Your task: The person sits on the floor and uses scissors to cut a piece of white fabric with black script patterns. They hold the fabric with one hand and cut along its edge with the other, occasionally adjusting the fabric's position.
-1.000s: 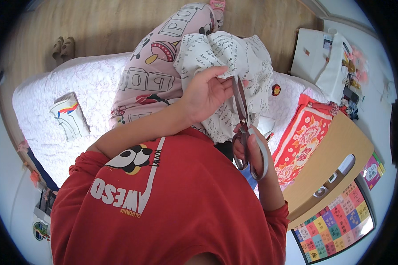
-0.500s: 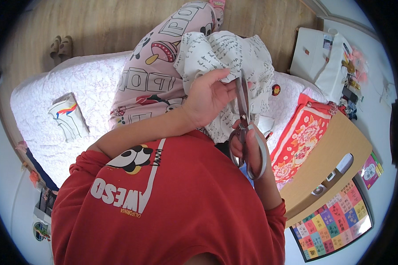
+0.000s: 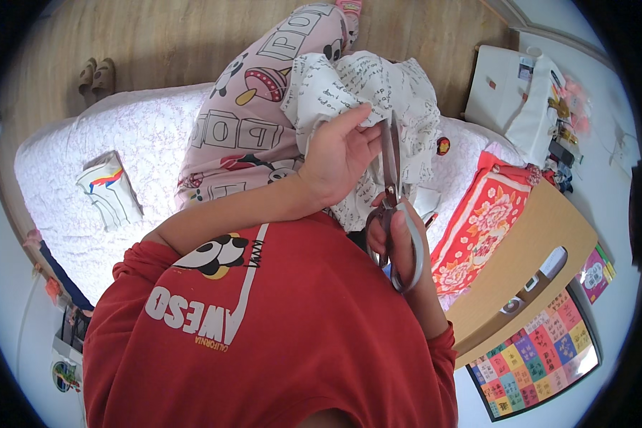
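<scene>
White cloth (image 3: 367, 77) with black handwriting print lies bunched over my lap. The fingers of my left hand (image 3: 337, 153) pinch its near edge, thumb on top. In my right hand (image 3: 401, 239) is a large pair of scissors (image 3: 391, 167), my fingers through the handle loops. Their blades point away from me, up against the cloth beside my left fingertips, and look only narrowly parted. Folds of the cloth hide the blade tips in part.
I sit on a bed with a pale floral sheet (image 3: 53, 171). A folded white packet (image 3: 110, 191) lies to the left, a red floral cloth (image 3: 481, 228) to the right. Beside that stands a wooden board (image 3: 531, 264) with a slot. Brown slippers (image 3: 96, 77) rest on the floor.
The scissors' handles have tilted slightly and shifted a little toward me. The cloth by my left thumb has turned up somewhat, showing more of its print. Both hands keep their hold.
</scene>
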`<action>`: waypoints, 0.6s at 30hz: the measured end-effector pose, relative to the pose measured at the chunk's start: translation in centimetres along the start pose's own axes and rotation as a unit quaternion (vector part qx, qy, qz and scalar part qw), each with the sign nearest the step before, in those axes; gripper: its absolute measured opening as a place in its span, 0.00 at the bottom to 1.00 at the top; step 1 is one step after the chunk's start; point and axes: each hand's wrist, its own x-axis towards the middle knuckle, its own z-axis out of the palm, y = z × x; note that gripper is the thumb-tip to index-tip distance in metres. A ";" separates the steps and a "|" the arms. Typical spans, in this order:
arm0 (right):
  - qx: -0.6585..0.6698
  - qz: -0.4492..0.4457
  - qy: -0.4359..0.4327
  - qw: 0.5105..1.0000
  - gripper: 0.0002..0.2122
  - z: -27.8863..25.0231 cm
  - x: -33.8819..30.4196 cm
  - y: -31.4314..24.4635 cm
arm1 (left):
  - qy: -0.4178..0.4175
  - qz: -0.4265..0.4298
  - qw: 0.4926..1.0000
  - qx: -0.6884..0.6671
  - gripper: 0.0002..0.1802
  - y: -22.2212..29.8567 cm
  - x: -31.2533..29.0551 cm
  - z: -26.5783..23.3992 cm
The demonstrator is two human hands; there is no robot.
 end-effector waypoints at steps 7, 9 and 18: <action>0.026 -0.019 0.002 0.999 0.20 0.3 0.1 0.0 | -0.007 0.011 0.999 0.034 0.13 0.5 -0.7 0.9; 0.034 -0.016 0.003 0.999 0.20 0.2 0.2 0.0 | -0.018 0.006 0.999 0.031 0.14 0.5 -0.8 0.9; 0.035 -0.019 0.041 0.998 0.20 1.1 0.3 -0.9 | -0.035 0.016 0.996 0.077 0.19 -0.7 -1.4 0.6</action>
